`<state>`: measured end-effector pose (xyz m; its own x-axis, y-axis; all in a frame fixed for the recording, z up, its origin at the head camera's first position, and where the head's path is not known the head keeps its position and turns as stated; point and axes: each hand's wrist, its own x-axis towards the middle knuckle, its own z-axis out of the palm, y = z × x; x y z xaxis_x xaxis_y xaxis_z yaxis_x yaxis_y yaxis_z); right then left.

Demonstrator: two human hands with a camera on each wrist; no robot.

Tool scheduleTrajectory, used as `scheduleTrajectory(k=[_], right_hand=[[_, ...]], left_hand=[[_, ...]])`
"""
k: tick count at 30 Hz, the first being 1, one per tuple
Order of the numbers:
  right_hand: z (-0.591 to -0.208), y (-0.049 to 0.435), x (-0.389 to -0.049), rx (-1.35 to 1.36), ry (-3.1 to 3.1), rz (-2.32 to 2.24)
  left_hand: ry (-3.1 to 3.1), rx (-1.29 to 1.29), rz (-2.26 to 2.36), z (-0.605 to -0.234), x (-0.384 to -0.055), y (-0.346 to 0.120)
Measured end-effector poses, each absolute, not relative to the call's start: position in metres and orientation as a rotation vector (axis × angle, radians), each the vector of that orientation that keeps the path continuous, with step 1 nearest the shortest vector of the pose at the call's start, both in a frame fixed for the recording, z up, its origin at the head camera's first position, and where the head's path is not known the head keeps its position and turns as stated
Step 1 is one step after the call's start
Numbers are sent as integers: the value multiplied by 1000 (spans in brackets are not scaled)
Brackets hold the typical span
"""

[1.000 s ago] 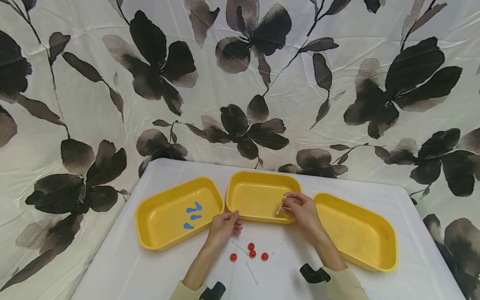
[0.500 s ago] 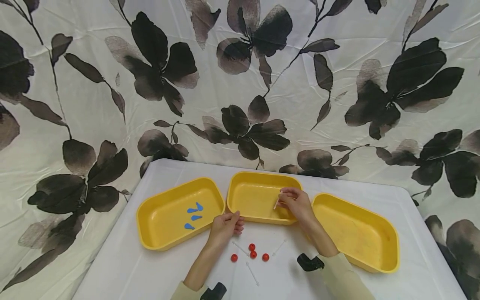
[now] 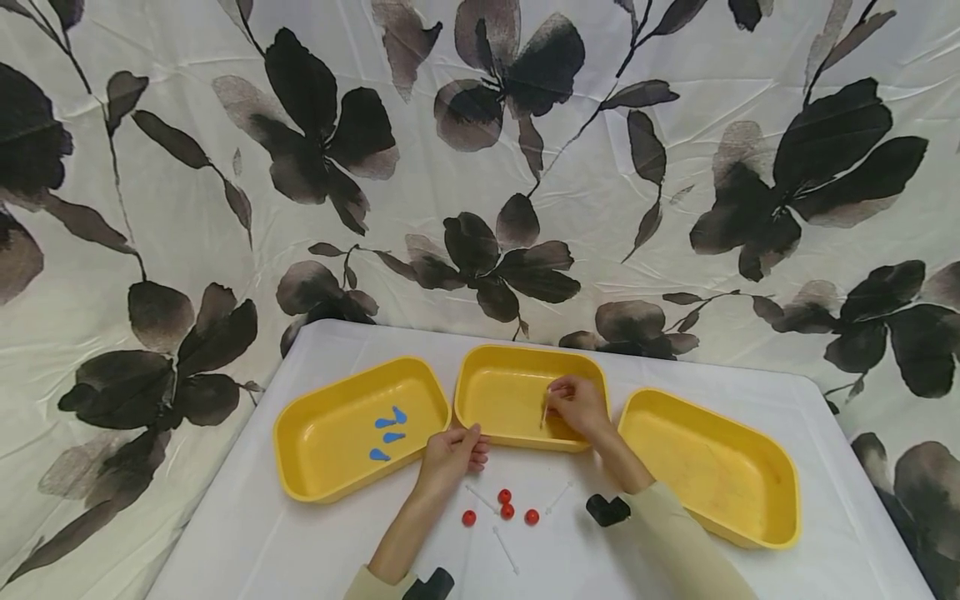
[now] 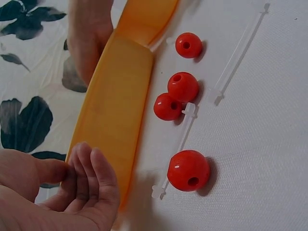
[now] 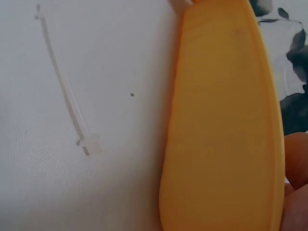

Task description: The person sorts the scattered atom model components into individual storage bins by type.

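My left hand [image 3: 448, 454] pinches the near-left rim of the middle yellow tray [image 3: 487, 383] between thumb and fingers; the left wrist view shows the fingers [image 4: 98, 168] against the tray's outer wall. Over the right part of that tray, my right hand [image 3: 581, 408] pinches a thin whitish plastic stick [image 3: 543, 412], which points down into it. The right wrist view shows only part of the right hand [image 5: 296, 163] behind the tray wall, with the stick hidden. Several red beads [image 4: 188, 171] with holes lie on the white cloth in front of the tray.
Thin translucent sticks [image 3: 506, 550] with small end knobs lie around the beads. The left yellow tray [image 3: 315, 450] holds several blue drop-shaped pieces [image 3: 392, 437]. Another yellow tray [image 3: 720, 467] stands at the right. Behind the table hangs a floral cloth [image 3: 480, 167].
My right hand has moved left within the middle tray, carrying the stick, which now hangs more upright. The left hand stays at the rim.
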<state>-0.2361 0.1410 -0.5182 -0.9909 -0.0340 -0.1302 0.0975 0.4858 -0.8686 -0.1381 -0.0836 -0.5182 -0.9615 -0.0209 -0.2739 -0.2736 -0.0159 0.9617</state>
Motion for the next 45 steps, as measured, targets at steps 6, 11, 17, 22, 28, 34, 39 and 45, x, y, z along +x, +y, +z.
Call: scheduleTrajectory(k=[6,11,17,22,28,34,39,45], right_hand=[[-524,138,-238,-24,2718,-1364],[-526,135,-240,-53,2734,-1335],[-525,133,-240,-39,2750,-1306],[-523,134,-238,-61,2784,-1272],[-520,138,-235,-104,2823,-1282],[-513,141,-226,-117,2810,-1363],[-507,145,-214,-125,2815,-1438],[-504,148,-203,-80,2770,-1537]], left_hand=[[2066,-322,2111,-523,-137,-83],[2079,-327,2107,-523,-137,-83],[2064,-320,2122,-525,-138,-83],[2056,-325,2122,-525,-137,-82],[2067,-350,2113,-523,-137,-82],[2070,-355,2112,-522,-137,-82],[2070,-354,2116,-523,-136,-82],[2065,-349,2123,-522,-136,-81]])
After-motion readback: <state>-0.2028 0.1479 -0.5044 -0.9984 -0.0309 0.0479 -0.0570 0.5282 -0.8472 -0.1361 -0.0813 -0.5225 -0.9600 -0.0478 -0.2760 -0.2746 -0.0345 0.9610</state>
